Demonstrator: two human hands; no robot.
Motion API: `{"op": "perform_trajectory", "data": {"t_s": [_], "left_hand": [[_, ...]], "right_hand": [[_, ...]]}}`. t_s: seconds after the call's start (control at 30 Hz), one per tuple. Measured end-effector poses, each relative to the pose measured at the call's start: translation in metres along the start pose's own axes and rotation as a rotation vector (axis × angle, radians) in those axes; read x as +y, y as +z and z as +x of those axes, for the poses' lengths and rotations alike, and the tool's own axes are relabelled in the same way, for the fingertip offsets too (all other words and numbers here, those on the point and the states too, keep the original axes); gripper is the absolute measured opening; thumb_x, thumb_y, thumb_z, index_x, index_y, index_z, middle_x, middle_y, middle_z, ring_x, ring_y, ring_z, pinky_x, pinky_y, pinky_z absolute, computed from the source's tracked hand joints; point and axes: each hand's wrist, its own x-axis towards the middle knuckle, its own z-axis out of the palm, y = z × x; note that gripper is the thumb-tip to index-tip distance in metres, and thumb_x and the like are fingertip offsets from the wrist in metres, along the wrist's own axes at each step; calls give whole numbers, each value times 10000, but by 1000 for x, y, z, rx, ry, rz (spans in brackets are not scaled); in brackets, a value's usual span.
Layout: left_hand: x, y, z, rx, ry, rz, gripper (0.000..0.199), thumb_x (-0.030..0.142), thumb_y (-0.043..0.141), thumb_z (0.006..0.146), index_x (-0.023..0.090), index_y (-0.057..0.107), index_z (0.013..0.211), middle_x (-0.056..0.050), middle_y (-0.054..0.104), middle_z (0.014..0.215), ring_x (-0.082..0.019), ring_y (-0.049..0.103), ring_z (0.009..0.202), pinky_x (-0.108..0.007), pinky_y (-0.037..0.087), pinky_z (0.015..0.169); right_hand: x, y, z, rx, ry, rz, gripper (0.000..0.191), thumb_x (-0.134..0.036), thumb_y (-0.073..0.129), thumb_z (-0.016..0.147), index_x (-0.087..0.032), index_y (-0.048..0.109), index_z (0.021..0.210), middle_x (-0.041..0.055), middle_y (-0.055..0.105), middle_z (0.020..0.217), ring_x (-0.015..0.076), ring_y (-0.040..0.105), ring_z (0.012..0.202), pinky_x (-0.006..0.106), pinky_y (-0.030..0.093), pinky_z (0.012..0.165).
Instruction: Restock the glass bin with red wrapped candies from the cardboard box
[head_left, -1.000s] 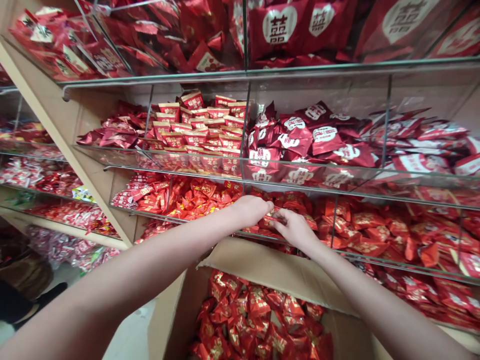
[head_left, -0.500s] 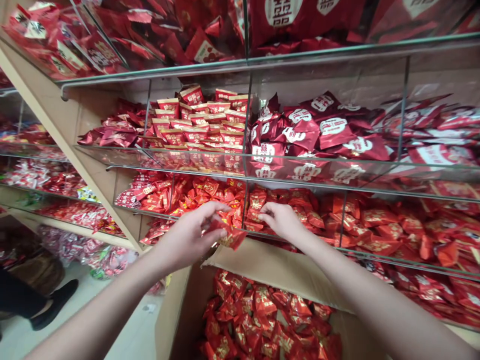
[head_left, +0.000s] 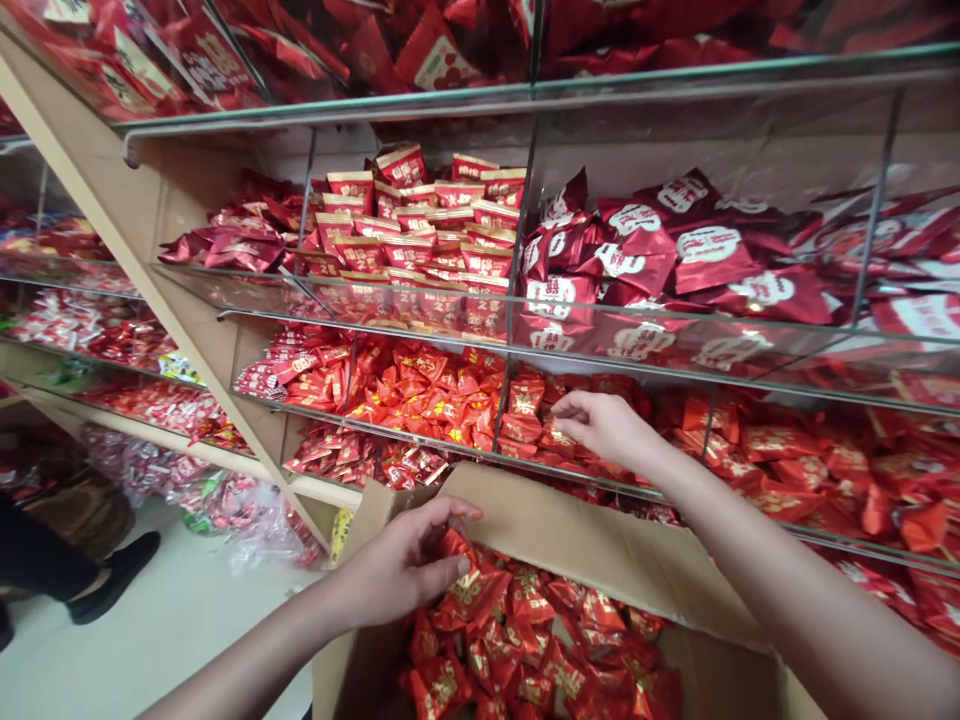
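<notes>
My left hand (head_left: 409, 560) is over the open cardboard box (head_left: 570, 535), its thumb and fingers curved round a shiny red packet (head_left: 476, 590) with gold print. More red packets (head_left: 517, 660) lie heaped inside the box beneath it. Up and to the right, my right hand (head_left: 604, 428) hovers at the lower shelf compartment, in front of the red packets (head_left: 523, 397) there. Its fingers point left, slightly bent and apart, and nothing shows between them.
Glass shelves (head_left: 480, 342) with dividers hold red and dark red packets (head_left: 705, 250) above the box. A slanted wooden panel (head_left: 142, 290) stands at the left. Beyond it are more sweets, a person's black shoe (head_left: 116, 580) and the pale floor (head_left: 202, 630).
My left hand has moved down from the shelf edge to the box with the red packet. My right hand has shifted a little right, its fingers spreading. The view has shifted slightly.
</notes>
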Motion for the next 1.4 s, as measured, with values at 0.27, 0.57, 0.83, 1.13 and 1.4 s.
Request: {"op": "perform_trajectory", "data": {"t_s": [0.27,0.57,0.83,1.13,1.4], "left_hand": [[-10,14,-4,-82,37,-103,279,208,532,771,198,518,1050,-35,565,979,-167,528,878,-279,416,800],[-21,20,-10,-84,-49,-168,246,223,559,760,162,530,996,-37,569,924,-162,516,854,-273,404,771],[-16,29,6,266,-27,-451,332,267,627,729,174,509,1026,32,491,722,-92,437,660,-224,373,626],[-7,39,22,406,59,-459,290,251,622,734,183,515,995,41,451,682,-92,428,647,-209,376,609],[11,59,6,385,146,-270,321,194,574,767,244,507,1077,0,570,861,-122,530,785,-230,437,723]], "right_hand": [[21,18,-12,28,-144,-230,279,-205,642,684,-142,599,953,124,605,1002,247,541,935,355,402,838],[20,22,4,91,-118,-276,223,-99,430,799,-139,601,937,86,659,876,178,590,830,255,430,759],[19,20,2,96,-86,-277,254,-138,421,809,-135,635,945,86,673,925,188,612,852,258,433,790],[11,18,-26,270,-182,-223,288,-215,397,838,-90,628,957,143,649,955,243,568,904,356,407,851],[-77,43,-122,44,31,472,206,-325,453,834,-229,612,925,40,656,878,172,605,790,264,472,700]]}}
